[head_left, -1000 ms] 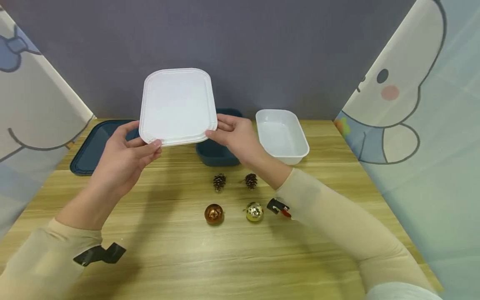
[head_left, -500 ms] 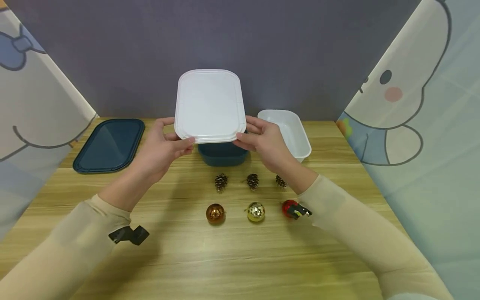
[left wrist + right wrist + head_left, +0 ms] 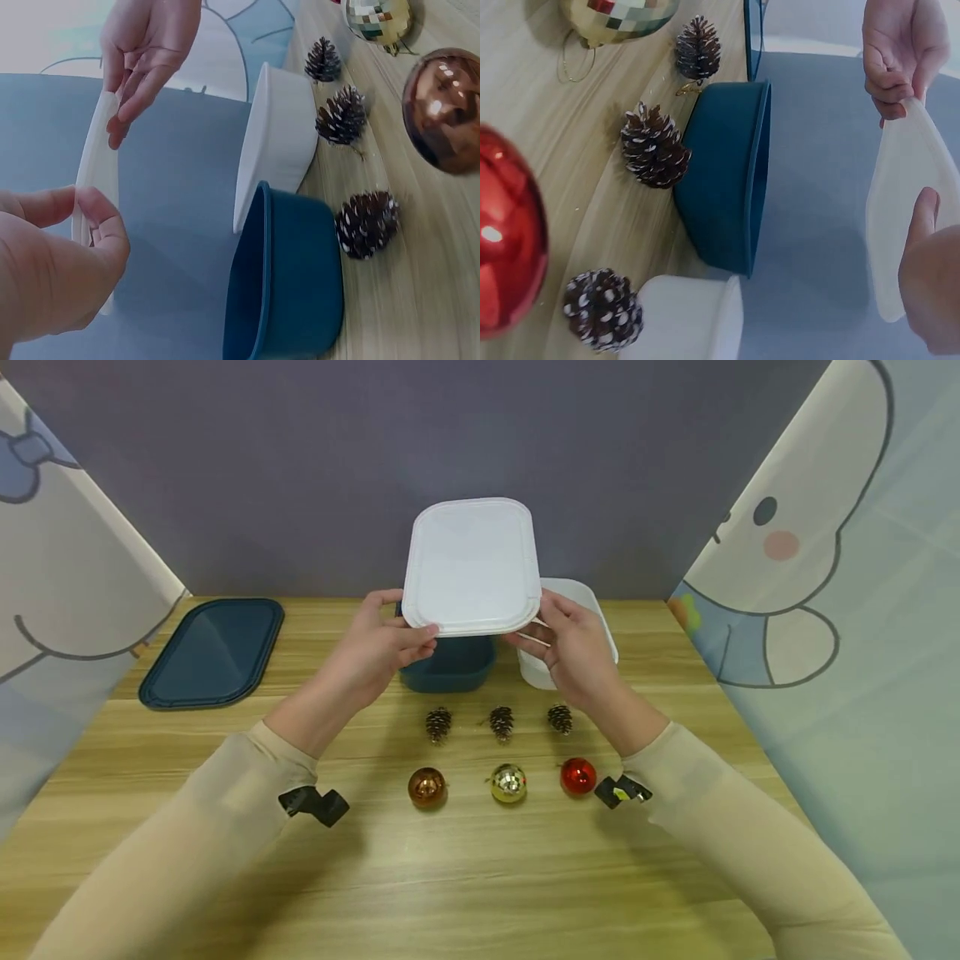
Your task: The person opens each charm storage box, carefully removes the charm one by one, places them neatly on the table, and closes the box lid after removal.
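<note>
Both hands hold up a white rounded-square lid (image 3: 472, 564), raised above the table and tilted so its broad face shows in the head view. My left hand (image 3: 375, 652) pinches its left corner between thumb and fingers. At the lower right corner, my right hand (image 3: 573, 643) grips the edge. Beneath the lid, a dark blue box (image 3: 450, 672) stands on the table, partly covered by it in the head view. Beside it is a white box (image 3: 536, 672), part of it behind the right hand. In the left wrist view both boxes appear without lids, the blue box (image 3: 304, 270) nearer.
A dark blue lid (image 3: 213, 652) lies flat at the back left. Three pine cones (image 3: 501, 722) form a row before the boxes. Closer in are a copper ball (image 3: 427, 787), a gold mirrored ball (image 3: 508, 783) and a red ball (image 3: 578, 776). A grey wall (image 3: 300, 485) rises behind.
Both hands have carried the white lid rightward, from left of the blue box to a spot overlapping both boxes. The red ball and the third pine cone have come out from behind the right arm.
</note>
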The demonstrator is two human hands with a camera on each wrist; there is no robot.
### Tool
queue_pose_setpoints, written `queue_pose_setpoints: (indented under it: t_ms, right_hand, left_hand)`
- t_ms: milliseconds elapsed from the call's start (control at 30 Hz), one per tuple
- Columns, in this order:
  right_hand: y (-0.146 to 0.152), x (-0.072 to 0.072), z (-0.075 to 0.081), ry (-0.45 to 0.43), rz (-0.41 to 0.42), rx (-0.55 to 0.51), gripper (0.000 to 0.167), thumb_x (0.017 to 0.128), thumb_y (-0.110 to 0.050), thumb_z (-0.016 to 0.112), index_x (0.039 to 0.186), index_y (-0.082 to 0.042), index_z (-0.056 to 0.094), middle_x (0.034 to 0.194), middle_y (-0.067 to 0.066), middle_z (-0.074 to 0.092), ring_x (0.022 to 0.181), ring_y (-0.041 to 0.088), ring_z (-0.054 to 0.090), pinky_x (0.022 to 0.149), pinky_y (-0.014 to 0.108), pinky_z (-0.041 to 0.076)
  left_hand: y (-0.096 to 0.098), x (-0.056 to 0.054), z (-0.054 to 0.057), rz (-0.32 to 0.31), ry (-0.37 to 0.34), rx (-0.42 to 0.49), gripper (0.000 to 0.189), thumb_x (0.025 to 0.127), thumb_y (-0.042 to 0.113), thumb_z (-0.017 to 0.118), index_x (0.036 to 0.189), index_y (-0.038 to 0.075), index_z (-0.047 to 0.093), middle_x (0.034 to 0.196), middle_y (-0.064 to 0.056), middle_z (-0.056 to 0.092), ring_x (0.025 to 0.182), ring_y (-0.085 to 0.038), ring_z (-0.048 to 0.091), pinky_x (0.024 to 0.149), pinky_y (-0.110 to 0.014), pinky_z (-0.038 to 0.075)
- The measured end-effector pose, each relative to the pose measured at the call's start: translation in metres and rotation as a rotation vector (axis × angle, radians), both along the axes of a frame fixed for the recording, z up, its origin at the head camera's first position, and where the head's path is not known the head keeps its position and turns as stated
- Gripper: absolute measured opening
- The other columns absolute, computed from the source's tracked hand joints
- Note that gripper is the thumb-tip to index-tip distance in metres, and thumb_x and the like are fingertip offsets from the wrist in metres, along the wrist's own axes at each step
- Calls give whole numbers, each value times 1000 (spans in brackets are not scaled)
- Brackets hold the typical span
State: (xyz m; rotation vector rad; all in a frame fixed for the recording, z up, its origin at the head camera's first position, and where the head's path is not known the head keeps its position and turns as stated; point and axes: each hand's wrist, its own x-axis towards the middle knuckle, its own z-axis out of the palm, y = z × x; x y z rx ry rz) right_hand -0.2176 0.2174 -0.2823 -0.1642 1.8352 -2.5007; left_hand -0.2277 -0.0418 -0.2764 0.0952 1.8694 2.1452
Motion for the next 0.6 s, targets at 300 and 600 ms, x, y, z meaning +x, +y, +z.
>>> queue_pose_setpoints:
  t_ms: [300, 600]
  right_hand:
    - [23, -8, -8, 24, 156, -189, 48, 115, -47, 34, 150, -22, 55, 132, -2, 63, 127, 21, 59, 115, 43, 50]
    - [32, -16, -13, -53, 390, -226, 90, 92, -90, 27, 164, -39, 37, 169, 9, 38, 159, 44, 32, 129, 72, 17]
  left_hand:
    - [23, -2, 1, -129, -31, 22, 80, 106, 3, 63, 167, 17, 13, 123, -16, 59, 93, -23, 63, 88, -31, 59]
    - [46, 0, 6, -186, -64, 79, 80, 107, 4, 60, 170, 16, 12, 125, -17, 57, 91, -20, 63, 87, -31, 57]
